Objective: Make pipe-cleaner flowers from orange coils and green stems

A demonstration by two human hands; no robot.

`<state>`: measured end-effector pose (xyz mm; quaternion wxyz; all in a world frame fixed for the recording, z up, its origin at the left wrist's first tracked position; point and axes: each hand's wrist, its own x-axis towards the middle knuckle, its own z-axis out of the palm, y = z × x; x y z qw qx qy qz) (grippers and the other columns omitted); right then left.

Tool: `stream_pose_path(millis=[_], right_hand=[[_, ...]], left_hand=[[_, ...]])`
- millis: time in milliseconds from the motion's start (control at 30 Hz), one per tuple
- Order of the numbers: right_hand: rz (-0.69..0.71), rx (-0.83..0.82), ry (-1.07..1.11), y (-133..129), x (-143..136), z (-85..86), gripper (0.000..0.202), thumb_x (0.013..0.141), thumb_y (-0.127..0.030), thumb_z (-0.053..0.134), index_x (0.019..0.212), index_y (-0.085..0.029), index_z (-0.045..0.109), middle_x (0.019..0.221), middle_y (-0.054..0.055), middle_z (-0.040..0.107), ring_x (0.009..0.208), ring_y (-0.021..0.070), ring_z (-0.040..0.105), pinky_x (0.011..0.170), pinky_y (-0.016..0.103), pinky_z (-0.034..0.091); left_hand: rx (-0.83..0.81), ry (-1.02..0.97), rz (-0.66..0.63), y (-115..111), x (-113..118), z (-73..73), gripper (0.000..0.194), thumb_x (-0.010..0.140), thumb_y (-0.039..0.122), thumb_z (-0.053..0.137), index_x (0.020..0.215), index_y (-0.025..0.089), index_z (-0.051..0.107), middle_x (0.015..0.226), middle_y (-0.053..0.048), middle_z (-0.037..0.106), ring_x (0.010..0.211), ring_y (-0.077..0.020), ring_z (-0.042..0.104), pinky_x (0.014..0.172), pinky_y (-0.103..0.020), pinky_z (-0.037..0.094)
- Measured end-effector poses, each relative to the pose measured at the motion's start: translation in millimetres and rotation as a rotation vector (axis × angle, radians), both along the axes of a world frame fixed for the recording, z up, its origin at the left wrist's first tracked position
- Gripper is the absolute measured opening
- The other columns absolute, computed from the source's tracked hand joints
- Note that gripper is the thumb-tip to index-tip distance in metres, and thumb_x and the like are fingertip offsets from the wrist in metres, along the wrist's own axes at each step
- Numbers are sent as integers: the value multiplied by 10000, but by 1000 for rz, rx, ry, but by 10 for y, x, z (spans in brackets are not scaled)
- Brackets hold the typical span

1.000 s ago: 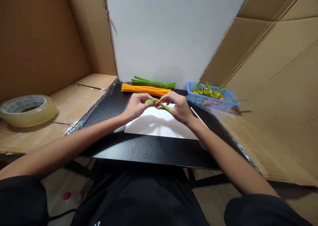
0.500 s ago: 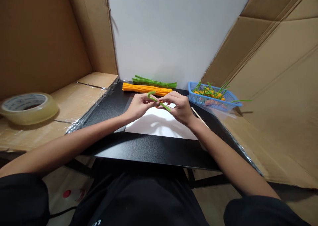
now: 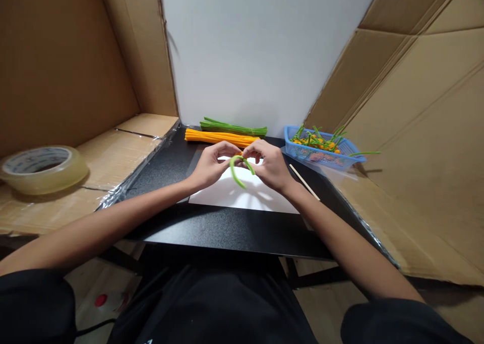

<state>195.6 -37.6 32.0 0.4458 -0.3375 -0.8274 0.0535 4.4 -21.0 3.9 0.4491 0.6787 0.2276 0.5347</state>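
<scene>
Because curved, fuzzy green stem point(image 3: 233, 174) seems pliable: left hand point(image 3: 209, 165), right hand point(image 3: 271, 165) pinch it.
Flat white paper point(image 3: 214, 195): beneath, likely as backdrop.

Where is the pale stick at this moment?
In the head view, the pale stick lies on the black tabletop, right of the right hand and on the near side of the blue basket.

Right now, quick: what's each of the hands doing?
Left hand: closed, pinching the green-and-orange piece.
Right hand: closed, pinching the same piece.
</scene>
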Motion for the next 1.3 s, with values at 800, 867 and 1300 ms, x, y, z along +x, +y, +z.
stream_pose_path(millis=[800, 867, 1300], right_hand=[[-31, -446, 418, -5, -98, -88, 168, 695, -300, 825, 760, -168, 745, 778, 76, 767, 731, 216, 724, 726, 360, 578], [-31, -483, 451, -3, -102, -93, 173, 680, -301, 831, 762, -167, 758, 780, 74, 772, 733, 217, 727, 729, 357, 574], [-28, -530, 526, -40, -153, -71, 201, 631, -314, 848, 719, -173, 736, 751, 47, 745, 702, 178, 675, 701, 325, 528]], left_hand=[[133, 172, 160, -5, -25, -79, 373, 783, 510, 792, 929, 170, 755, 960, -94, 734, 848, -192, 695, 732, -287, 590], [119, 153, 164, 8, -22, -84, 397, 768, 528, 802, 896, 156, 747, 918, -92, 736, 826, -193, 700, 726, -294, 592], [522, 194, 265, 35, -51, -113, 234, 907, 394, 705, 873, 163, 706, 894, -51, 687, 797, -132, 675, 660, -216, 603]])
